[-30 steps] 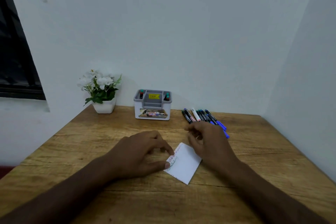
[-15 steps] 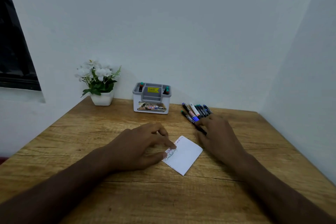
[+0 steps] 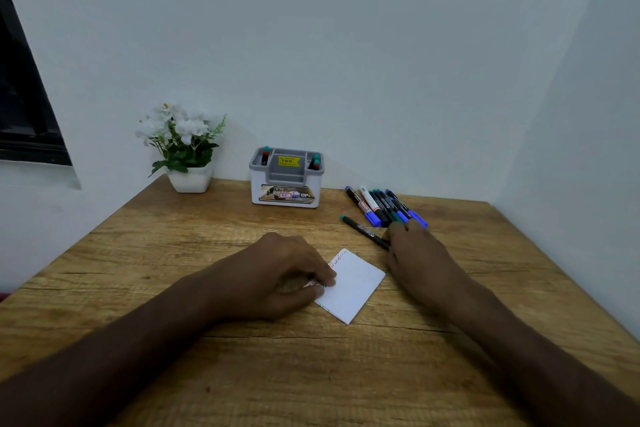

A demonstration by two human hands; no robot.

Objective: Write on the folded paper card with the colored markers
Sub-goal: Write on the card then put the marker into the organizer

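Folded paper card (image 3: 353, 284), white, lies flat on the wooden surface (image 3: 242, 374) at frame centre, turned diamond-wise, with handwriting along its upper-left edge. Left hand (image 3: 277, 279) rests on the surface just left of the card, its fingers (image 3: 325, 282) curled and pressing or pinching the card's left edge; thumb tip sits at the card's lower-left edge. Right hand (image 3: 420, 258) lies palm down just right of the card, fingers reaching toward the markers; fingertips touch the near end of a black marker with green cap (image 3: 363, 231) that lies apart from the rest, angled toward upper left. Cannot tell if those fingers are clamped on it or only touching. Loose group of colored markers (image 3: 382, 206) lies side by side right of centre, just above the right hand, with blue, green and white barrels. White and grey pen holder (image 3: 286, 180) stands upper centre against the wall, yellow price sticker on it, a few marker caps poking out at both ends. White pot of white flowers (image 3: 185, 149) stands to its left. Dark window frame (image 3: 24, 114) at left edge.
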